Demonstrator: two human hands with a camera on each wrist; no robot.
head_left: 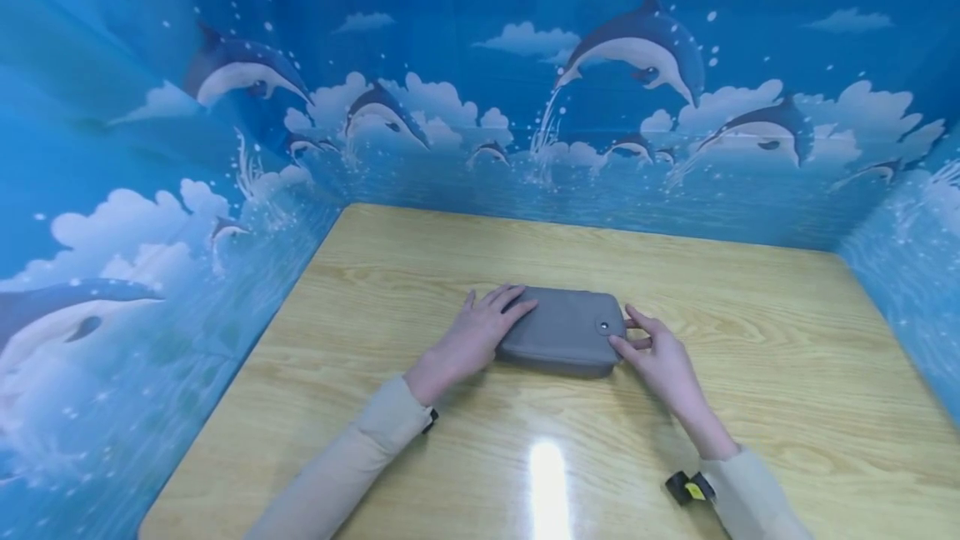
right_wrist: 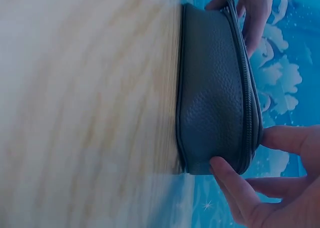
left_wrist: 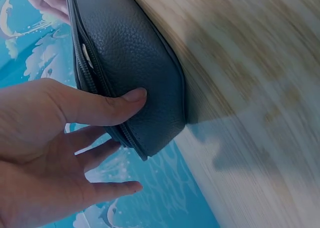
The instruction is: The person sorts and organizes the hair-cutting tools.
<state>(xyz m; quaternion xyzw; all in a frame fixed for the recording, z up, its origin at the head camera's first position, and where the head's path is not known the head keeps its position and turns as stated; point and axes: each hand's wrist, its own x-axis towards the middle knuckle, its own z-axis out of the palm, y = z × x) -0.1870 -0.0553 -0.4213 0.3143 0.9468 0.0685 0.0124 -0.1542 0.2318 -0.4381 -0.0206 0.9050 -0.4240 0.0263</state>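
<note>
A grey leather-look zip pouch (head_left: 558,327) lies flat on the table, with a round snap (head_left: 603,326) near the right end of its top. My left hand (head_left: 474,336) holds its left end. In the left wrist view the thumb (left_wrist: 132,96) presses the side wall below the zipper, while the other fingers are spread and partly hidden behind the pouch. At the opposite end, my right hand (head_left: 663,361) grips the corner. The right wrist view shows one fingertip on the end wall and another digit at the top edge. The zipper (right_wrist: 248,108) looks closed along the visible side.
The pouch rests mid-table on a light wood-grain surface (head_left: 420,257). Blue dolphin-print sheets (head_left: 465,40) stand behind the table and along both sides. A black device (head_left: 688,488) is strapped at the right wrist, by the pale sleeve.
</note>
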